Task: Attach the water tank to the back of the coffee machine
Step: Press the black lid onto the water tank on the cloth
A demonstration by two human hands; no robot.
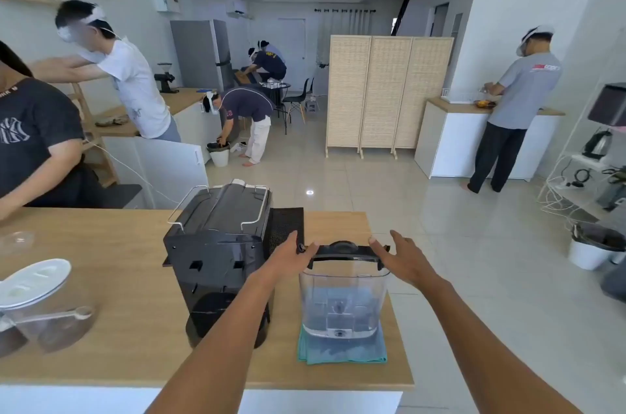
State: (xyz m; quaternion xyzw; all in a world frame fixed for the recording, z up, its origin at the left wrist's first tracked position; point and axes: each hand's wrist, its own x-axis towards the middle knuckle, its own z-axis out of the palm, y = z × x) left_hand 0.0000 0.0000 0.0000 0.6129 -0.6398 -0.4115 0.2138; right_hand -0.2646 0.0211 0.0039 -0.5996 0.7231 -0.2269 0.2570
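Note:
The black coffee machine (216,254) stands on the wooden counter with its back towards me. To its right a clear water tank (342,298) with a black lid and handle stands upright on a teal cloth (342,354). My left hand (289,252) is at the lid's left end, with thumb and fingers closed around that corner. Over the lid's right end is my right hand (401,259), fingers spread and thumb resting on the lid's top. A gap of bare counter separates the tank from the machine.
A black mesh mat (284,227) lies behind the machine. Clear containers with a white lid (32,281) and a spoon sit at the counter's left. A person in a dark shirt (34,142) leans on the far left edge. The counter's right edge (403,329) is close to the tank.

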